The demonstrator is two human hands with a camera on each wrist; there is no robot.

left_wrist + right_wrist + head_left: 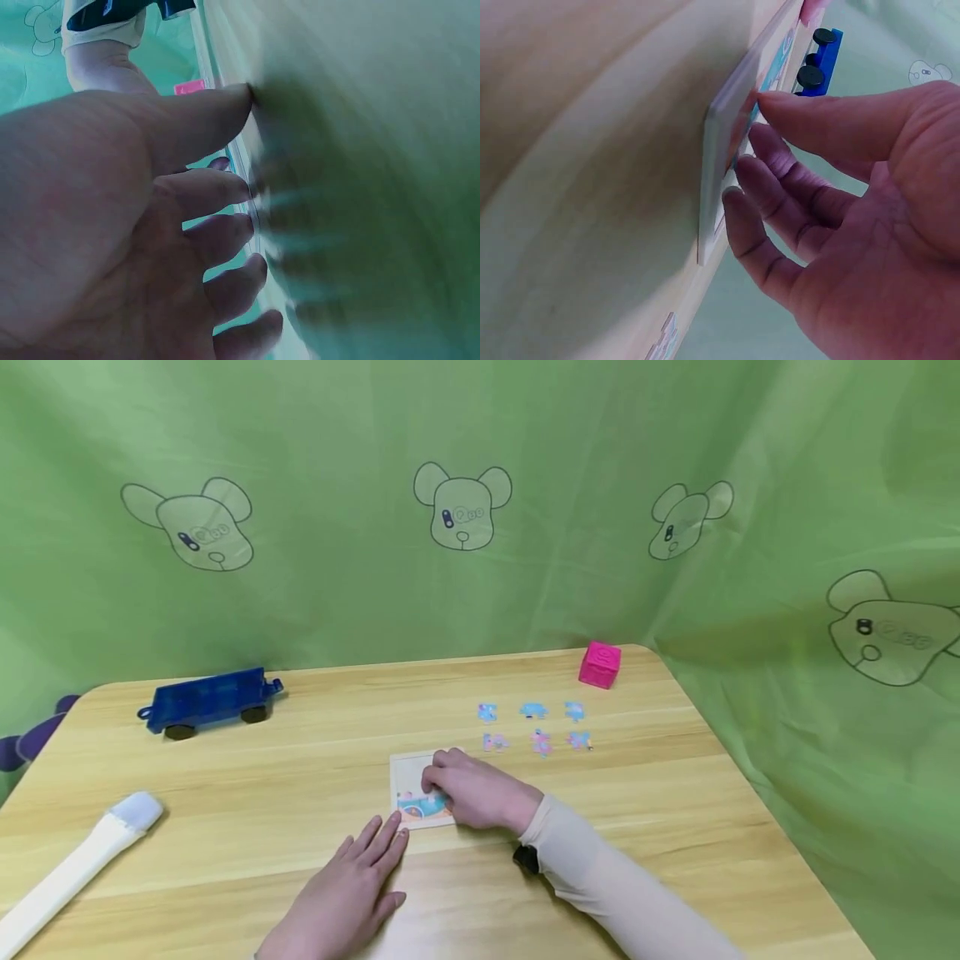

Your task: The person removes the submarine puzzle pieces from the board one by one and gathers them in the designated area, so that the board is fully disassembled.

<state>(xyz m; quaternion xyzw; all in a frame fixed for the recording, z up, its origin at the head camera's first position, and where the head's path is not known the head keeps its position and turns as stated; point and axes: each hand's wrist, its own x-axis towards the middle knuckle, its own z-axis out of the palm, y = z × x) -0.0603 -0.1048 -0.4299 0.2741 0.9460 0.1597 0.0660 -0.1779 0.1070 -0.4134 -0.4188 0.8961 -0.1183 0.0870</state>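
A square puzzle board (405,772) with a pale frame lies at the middle of the table. Coloured puzzle pieces (420,807) fill part of its lower area. My right hand (476,787) is over the board's right side, fingers bent and fingertips right at its surface, with thumb and index finger close together in the right wrist view; I cannot tell whether a piece is between them. Flat on the table, my left hand (348,885) has its fingers spread, fingertips at the board's lower left corner. Several loose puzzle pieces (533,710) lie in two rows beyond the right hand.
A blue toy wagon (213,697) stands at the back left. At the back right is a pink cube (600,665). A white, long-handled object (75,868) lies along the left side. Green curtain (322,527) hangs behind the table and along its right side.
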